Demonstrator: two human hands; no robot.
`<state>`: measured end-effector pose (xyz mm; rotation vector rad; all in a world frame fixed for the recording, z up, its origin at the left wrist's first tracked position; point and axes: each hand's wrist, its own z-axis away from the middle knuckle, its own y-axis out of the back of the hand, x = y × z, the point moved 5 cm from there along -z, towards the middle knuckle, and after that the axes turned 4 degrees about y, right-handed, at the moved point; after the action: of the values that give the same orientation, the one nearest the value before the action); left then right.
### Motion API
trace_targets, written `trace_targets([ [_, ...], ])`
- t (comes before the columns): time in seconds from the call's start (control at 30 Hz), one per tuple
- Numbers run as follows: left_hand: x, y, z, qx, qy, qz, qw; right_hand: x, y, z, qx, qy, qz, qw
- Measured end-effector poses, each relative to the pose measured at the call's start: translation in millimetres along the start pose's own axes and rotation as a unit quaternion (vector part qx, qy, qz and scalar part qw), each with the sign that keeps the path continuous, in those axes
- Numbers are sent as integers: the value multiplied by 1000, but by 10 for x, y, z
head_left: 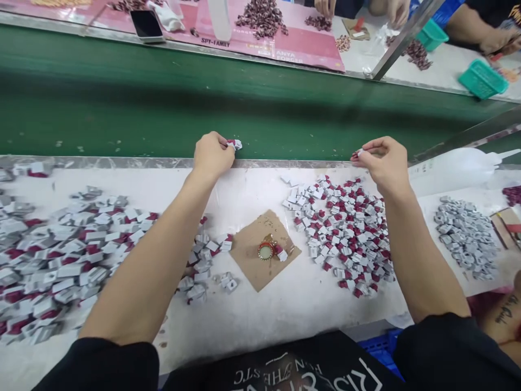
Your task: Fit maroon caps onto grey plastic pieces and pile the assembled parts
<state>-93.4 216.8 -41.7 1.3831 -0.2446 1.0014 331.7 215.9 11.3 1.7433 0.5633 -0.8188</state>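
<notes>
My left hand (214,155) is closed on a small grey and maroon plastic part (235,144) at the near edge of the green belt. Over the same edge, farther right, my right hand (385,160) pinches another small part (357,155), dark red with a light bit. Between my forearms lies a brown cardboard square (258,277) bearing a bottle cap (266,251) with pale contents and one grey and maroon part (280,252). A heap of grey and maroon parts (345,228) spreads beside my right forearm, and a larger heap (81,255) lies left of my left forearm.
Beyond my hands runs a green conveyor belt (163,103). Across it, a bench holds a phone (147,26), a dark parts pile (262,19) and green baskets (483,79), with co-workers' hands there. At right are a white bottle (456,168) and a grey parts pile (466,236).
</notes>
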Motion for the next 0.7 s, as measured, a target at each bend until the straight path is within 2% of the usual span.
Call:
trace_targets([
  [0.07, 14, 34, 85, 26, -28, -10, 999, -167, -37, 329, -38, 15, -121, 992],
  [0.13, 102, 6, 220, 44, -108, -29, 993, -313, -90, 658, -82, 12, -206, 975],
  [0.17, 171, -51, 300, 33, -163, -43, 985, -374, -121, 806, -103, 6, -230, 968],
  [0.27, 384, -364, 563, -78, -332, -96, 935, -510, -217, 1143, -156, -18, -277, 948],
  [0.33, 479, -572, 706, -154, -405, -111, 895, -561, -265, 1282, -177, -33, -301, 936],
  [0.37, 506, -652, 748, -178, -421, -114, 882, -576, -279, 1333, -182, -41, -312, 932],
  [0.43, 528, -761, 777, -199, -422, -119, 876, -591, -297, 1416, -192, -60, -331, 922],
  [0.53, 508, -808, 766, -201, -390, -107, 892, -609, -305, 1510, -205, -85, -359, 906],
  [0.63, 466, -722, 807, -181, -354, -58, 916, -634, -302, 1576, -207, -95, -380, 897],
  [0.7, 424, -612, 887, -179, -312, 27, 933, -642, -297, 1615, -201, -93, -380, 898],
])
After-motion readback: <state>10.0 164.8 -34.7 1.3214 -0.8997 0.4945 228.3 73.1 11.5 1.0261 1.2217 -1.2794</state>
